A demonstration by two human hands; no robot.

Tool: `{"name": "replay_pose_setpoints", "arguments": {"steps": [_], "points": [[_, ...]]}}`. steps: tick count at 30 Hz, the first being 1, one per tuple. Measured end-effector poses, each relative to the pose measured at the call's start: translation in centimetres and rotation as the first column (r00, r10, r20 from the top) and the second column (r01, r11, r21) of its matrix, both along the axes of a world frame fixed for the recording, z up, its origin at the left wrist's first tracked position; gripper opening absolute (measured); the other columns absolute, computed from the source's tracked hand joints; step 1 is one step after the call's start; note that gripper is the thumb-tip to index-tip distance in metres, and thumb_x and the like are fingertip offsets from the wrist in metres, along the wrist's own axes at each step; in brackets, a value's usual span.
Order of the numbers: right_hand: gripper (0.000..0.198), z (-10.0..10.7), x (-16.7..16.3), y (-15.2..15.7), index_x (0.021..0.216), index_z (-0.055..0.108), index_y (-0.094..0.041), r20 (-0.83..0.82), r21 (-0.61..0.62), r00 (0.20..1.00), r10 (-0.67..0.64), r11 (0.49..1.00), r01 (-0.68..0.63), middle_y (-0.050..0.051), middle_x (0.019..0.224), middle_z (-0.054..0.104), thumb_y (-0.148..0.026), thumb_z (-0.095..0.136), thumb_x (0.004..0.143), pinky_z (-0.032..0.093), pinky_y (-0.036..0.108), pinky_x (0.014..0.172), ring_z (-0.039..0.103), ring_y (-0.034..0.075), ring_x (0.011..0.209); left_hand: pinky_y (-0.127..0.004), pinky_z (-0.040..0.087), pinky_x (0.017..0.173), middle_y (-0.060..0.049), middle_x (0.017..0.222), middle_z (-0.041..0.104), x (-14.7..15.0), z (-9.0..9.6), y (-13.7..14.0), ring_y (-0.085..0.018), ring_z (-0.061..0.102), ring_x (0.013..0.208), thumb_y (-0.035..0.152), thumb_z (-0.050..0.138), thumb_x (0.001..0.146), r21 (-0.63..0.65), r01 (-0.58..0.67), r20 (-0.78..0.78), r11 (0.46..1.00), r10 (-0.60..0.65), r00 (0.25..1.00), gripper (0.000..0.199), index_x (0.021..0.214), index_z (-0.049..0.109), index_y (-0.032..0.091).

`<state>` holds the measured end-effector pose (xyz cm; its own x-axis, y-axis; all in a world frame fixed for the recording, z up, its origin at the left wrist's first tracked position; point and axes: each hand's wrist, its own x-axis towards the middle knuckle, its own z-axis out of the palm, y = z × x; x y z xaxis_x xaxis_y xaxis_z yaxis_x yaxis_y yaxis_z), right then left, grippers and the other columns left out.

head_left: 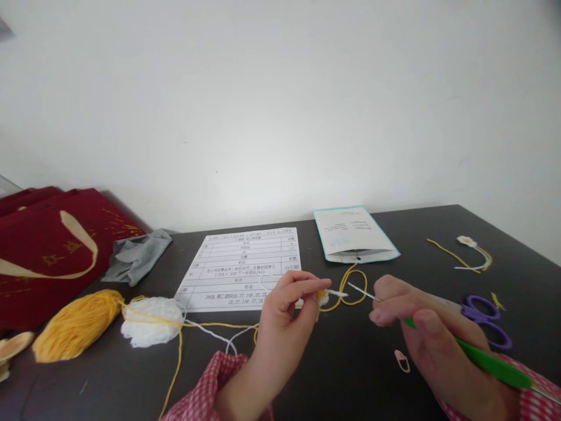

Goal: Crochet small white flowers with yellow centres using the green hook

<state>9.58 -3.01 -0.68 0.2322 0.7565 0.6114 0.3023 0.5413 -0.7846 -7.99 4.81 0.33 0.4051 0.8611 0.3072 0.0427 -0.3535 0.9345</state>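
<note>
Between the thumb and fingers of my left hand [291, 316] is a small crochet flower [323, 297] with a yellow centre and white edge, mostly hidden by the fingers. A short white strand points right from it, and a yellow yarn loop [354, 292] lies just beyond. My right hand [433, 333] is closed around a crochet hook [491, 363] with a green handle. Its metal tip points left toward the flower, apart from it. White and yellow strands run from my left hand to the white yarn ball [151, 321] and the yellow yarn skein [81, 324].
A printed pattern sheet [245, 269] and a white pouch [350, 231] lie behind my hands. To the right are purple scissors [480, 316], a finished flower [467, 241] and a pink stitch marker [402, 361]. Dark red bags [39, 251] and grey cloth [135, 257] stand left.
</note>
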Motion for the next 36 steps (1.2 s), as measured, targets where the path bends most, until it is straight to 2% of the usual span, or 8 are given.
{"name": "replay_pose_setpoints", "arguments": {"steps": [6, 12, 15, 18, 21, 26, 33, 36], "points": [[0.044, 1.5, -0.6, 0.2, 0.070, 0.068, -0.022, 0.102, -0.059, 0.993, 0.065, 0.996, -0.059, 0.002, 0.059, 0.063, -0.042, 0.044, 0.101, 0.046, 0.026, 0.049, 0.058, 0.015, 0.054, -0.021, 0.051, 0.068, -0.001, 0.091, 0.069, -0.2, -0.3, 0.0, -0.012, 0.065, 0.082, 0.004, 0.057, 0.084, 0.139, -0.013, 0.012, 0.990, 0.012, 1.000, 0.033, 0.094, 0.078, 0.027], [0.043, 1.3, -0.8, 0.3, 0.070, 0.063, -0.020, 0.130, -0.089, 0.988, 0.086, 0.993, -0.074, 0.000, 0.061, 0.060, -0.038, 0.042, 0.103, 0.045, 0.022, 0.053, 0.057, 0.011, 0.057, -0.018, 0.051, 0.067, -0.001, 0.092, 0.068, -0.2, -0.5, 0.2, -0.010, 0.065, 0.081, 0.002, 0.056, 0.086, 0.240, -0.038, 0.011, 0.970, 0.036, 0.999, 0.036, 0.099, 0.077, 0.027], [0.042, 1.3, -0.7, 0.1, 0.074, 0.063, -0.022, 0.133, -0.063, 0.986, 0.102, 0.994, -0.094, -0.001, 0.062, 0.060, -0.040, 0.040, 0.104, 0.045, 0.022, 0.054, 0.056, 0.011, 0.058, -0.017, 0.051, 0.066, 0.000, 0.091, 0.068, -0.2, -0.4, 0.2, -0.010, 0.064, 0.080, 0.001, 0.056, 0.085, 0.271, -0.040, 0.001, 0.962, 0.041, 0.999, 0.037, 0.099, 0.077, 0.027], [0.040, 1.3, -0.7, 0.0, 0.079, 0.063, -0.023, 0.131, -0.033, 0.987, 0.093, 0.995, -0.090, -0.001, 0.064, 0.060, -0.041, 0.038, 0.104, 0.046, 0.022, 0.056, 0.056, 0.011, 0.060, -0.017, 0.050, 0.066, 0.000, 0.091, 0.068, -0.3, -0.4, 0.1, -0.010, 0.064, 0.080, -0.001, 0.056, 0.084, 0.296, -0.047, -0.008, 0.954, 0.051, 0.999, 0.038, 0.099, 0.077, 0.027], [0.042, 1.0, -0.7, 0.1, 0.076, 0.061, -0.022, 0.137, -0.081, 0.988, 0.074, 0.995, -0.063, -0.001, 0.064, 0.059, -0.040, 0.037, 0.105, 0.044, 0.021, 0.056, 0.056, 0.011, 0.061, -0.017, 0.050, 0.065, -0.001, 0.091, 0.068, -0.3, -0.5, 0.1, -0.010, 0.064, 0.081, -0.002, 0.055, 0.084, 0.314, -0.055, -0.018, 0.948, 0.064, 0.998, 0.040, 0.101, 0.077, 0.027], [0.039, 0.4, -0.8, 0.1, 0.075, 0.061, -0.022, 0.133, -0.136, 0.985, 0.109, 0.986, -0.091, -0.002, 0.066, 0.059, -0.034, 0.038, 0.105, 0.043, 0.021, 0.057, 0.055, 0.010, 0.061, -0.017, 0.050, 0.065, -0.001, 0.091, 0.068, -0.3, -0.5, 0.2, -0.010, 0.065, 0.081, -0.001, 0.056, 0.084, 0.334, -0.058, -0.028, 0.941, 0.072, 0.997, 0.040, 0.102, 0.076, 0.027], [0.039, 0.0, -0.7, 0.0, 0.077, 0.063, -0.023, 0.099, -0.166, 0.985, 0.139, 0.979, -0.121, -0.002, 0.068, 0.059, -0.035, 0.038, 0.104, 0.043, 0.022, 0.059, 0.055, 0.011, 0.064, -0.019, 0.051, 0.067, -0.001, 0.092, 0.068, -0.4, -0.5, 0.2, -0.012, 0.065, 0.083, 0.000, 0.055, 0.085, 0.351, -0.053, -0.030, 0.935, 0.068, 0.997, 0.038, 0.099, 0.077, 0.027], [0.035, -0.4, -0.8, 0.1, 0.081, 0.064, -0.024, 0.053, -0.184, 0.993, 0.104, 0.979, -0.092, -0.002, 0.070, 0.059, -0.039, 0.041, 0.103, 0.042, 0.023, 0.058, 0.054, 0.011, 0.061, -0.019, 0.052, 0.068, -0.002, 0.093, 0.068, -0.4, -0.6, 0.1, -0.012, 0.066, 0.084, 0.000, 0.055, 0.086, 0.353, -0.050, -0.033, 0.934, 0.066, 0.997, 0.037, 0.100, 0.076, 0.027]]}}
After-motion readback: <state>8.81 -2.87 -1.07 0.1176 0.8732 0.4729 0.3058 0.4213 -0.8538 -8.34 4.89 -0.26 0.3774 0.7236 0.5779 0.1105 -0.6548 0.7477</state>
